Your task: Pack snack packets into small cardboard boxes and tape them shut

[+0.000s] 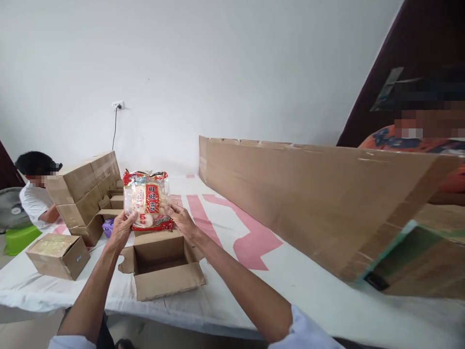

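Observation:
Between my two hands is a clear-and-red bag of rice crackers [147, 201], held upright with its printed front toward me. My left hand [122, 229] pinches its lower left edge, and my right hand [181, 220] grips the lower right edge. Just below the bag, an open cardboard box [169, 283] stands on the cloth-covered table with its flaps spread. The visible part of its inside holds nothing. Near my left hand a purple package [108, 227] is partly hidden behind my fingers.
A closed carton [54, 256] rests at the table's left, beside stacked cartons [82, 194]. A long cardboard partition [290, 194] runs along the right. One person [36, 198] sits at far left; another [385, 140] is behind the partition. A green stool [22, 238] stands left.

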`<state>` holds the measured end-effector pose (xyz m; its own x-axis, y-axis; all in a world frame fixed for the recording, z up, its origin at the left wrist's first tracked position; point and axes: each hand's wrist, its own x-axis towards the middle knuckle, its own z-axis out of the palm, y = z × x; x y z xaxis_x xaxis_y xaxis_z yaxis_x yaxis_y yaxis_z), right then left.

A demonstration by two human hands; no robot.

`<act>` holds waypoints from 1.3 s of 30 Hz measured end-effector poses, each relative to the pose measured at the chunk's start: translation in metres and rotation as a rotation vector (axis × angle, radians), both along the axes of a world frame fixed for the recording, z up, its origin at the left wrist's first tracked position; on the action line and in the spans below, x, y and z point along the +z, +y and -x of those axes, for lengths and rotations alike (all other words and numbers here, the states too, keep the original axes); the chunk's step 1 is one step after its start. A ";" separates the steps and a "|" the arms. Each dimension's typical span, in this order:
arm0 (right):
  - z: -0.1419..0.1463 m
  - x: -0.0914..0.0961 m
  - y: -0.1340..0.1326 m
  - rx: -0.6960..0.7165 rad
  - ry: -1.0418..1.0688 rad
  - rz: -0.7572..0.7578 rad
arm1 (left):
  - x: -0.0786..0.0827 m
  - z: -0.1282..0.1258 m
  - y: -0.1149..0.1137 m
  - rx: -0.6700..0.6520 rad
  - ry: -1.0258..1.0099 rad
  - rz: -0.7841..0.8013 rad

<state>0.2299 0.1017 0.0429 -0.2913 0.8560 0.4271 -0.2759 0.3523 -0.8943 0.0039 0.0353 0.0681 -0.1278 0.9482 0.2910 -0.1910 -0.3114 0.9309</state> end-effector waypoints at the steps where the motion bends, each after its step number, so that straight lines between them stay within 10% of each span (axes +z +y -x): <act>1: 0.006 -0.007 0.003 0.016 0.053 0.023 | -0.001 0.001 0.002 -0.058 0.011 0.043; 17: 0.016 0.045 0.059 -0.059 0.105 -0.095 | 0.051 0.010 0.060 0.009 0.023 -0.024; 39: 0.003 -0.004 0.061 -0.058 0.102 -0.047 | -0.002 0.022 0.073 -0.033 -0.104 0.208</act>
